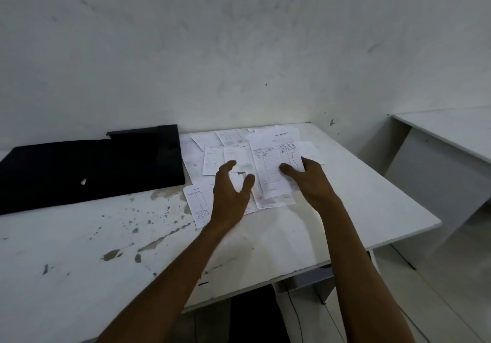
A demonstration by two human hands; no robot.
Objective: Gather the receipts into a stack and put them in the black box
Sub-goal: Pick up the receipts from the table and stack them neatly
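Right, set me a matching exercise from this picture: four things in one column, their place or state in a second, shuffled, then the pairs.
Things:
1. black box
2. left hand
3. right hand
4. second table

Place or state:
A. grips the large receipt
B. far right, apart from the work table
C. left of the scattered receipts
D. fingers spread over the small receipts

Pairs: 1-C, 2-D, 3-A, 4-B

I see the receipts (239, 156) spread on the desk (79, 249), the black box (87, 167) lying just left of them, both near the wall (239, 50) behind.
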